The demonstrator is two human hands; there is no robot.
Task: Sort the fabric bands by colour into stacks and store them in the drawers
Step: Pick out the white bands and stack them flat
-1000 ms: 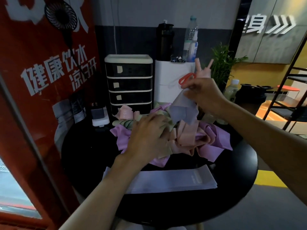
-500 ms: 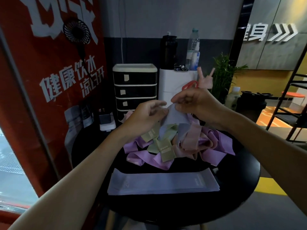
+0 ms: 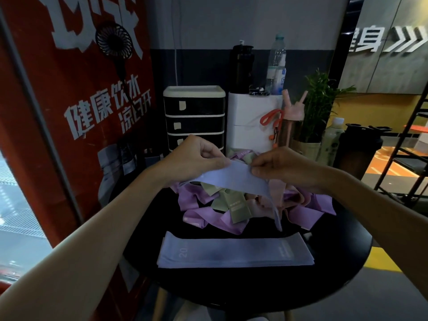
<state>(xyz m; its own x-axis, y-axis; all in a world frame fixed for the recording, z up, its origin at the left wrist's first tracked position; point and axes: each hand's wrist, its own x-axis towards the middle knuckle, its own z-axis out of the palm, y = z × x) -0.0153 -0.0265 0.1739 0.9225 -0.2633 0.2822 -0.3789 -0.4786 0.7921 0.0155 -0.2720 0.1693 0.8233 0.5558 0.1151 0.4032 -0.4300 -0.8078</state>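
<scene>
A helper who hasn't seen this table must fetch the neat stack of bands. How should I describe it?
Find the round black table. On its near side, before the tangled heap of purple, pink and green bands, lies the stack of periwinkle bands. Unlike the single periwinkle band held up above, it lies flat and squared, with "20" printed near its left end.

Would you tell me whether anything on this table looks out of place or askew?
Nothing is spilled or damaged. Only the tangled pile of purple, green and pink bands mid-table looks untidy. The blue stack in front lies flat; the left hand and right hand pinch another blue band above it.
</scene>
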